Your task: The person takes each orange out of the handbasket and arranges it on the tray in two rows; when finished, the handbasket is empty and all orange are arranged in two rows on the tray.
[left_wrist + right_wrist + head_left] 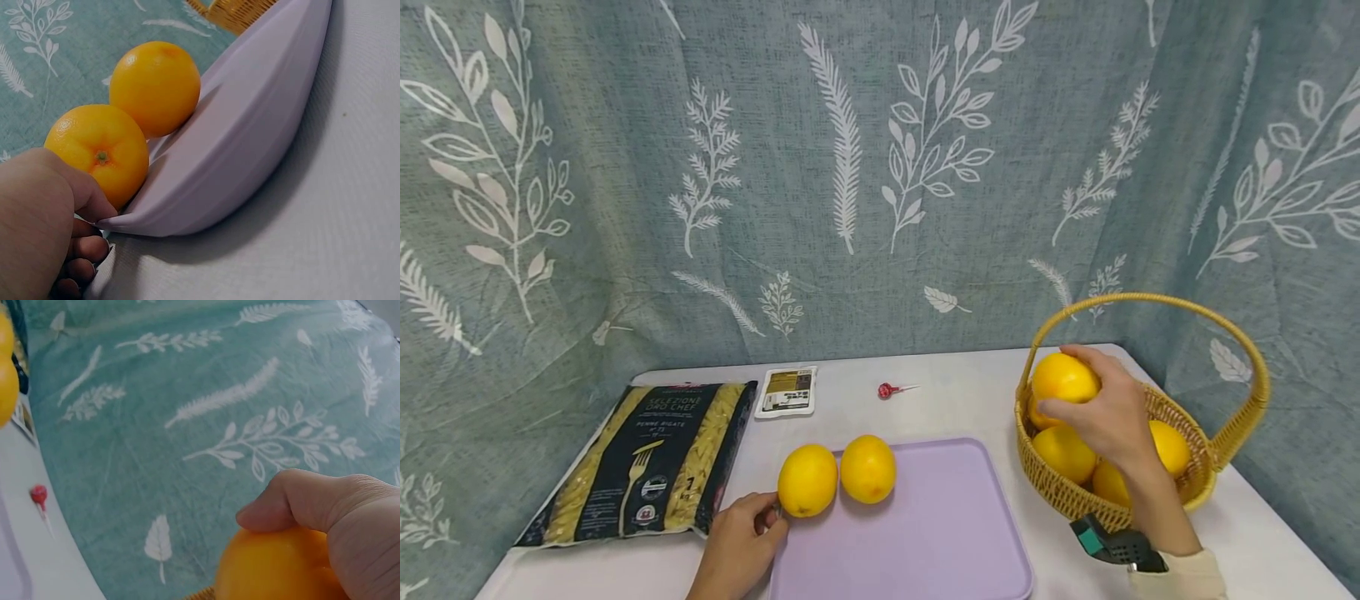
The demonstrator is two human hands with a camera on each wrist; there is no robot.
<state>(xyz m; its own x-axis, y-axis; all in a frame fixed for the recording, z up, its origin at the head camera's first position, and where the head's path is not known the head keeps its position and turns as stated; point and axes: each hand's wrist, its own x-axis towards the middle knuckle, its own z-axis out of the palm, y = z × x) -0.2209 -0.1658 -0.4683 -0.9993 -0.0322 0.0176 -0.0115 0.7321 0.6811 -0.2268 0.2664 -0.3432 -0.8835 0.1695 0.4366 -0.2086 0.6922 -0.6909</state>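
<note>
At the near left, my left hand [741, 537] pinches the edge of a lilac tray [917, 533] between thumb and fingers, as the left wrist view shows. Two oranges sit side by side at the tray's far left corner: one orange [807, 481] right beside those fingers, the other orange [868, 469] to its right. Over on the right, my right hand [1108, 408] grips another orange [1066, 377] at the left side of a wicker basket [1052, 490]. Below that hand, several more oranges [1063, 454] lie in the basket, partly covered by the forearm.
The basket's tall handle [1150, 297] arches above the right hand. A bag of penne pasta [647, 467] lies on the left, with a small flat packet [787, 392] behind it. A red lollipop [886, 390] lies beyond the tray. A patterned curtain [865, 183] hangs behind the table.
</note>
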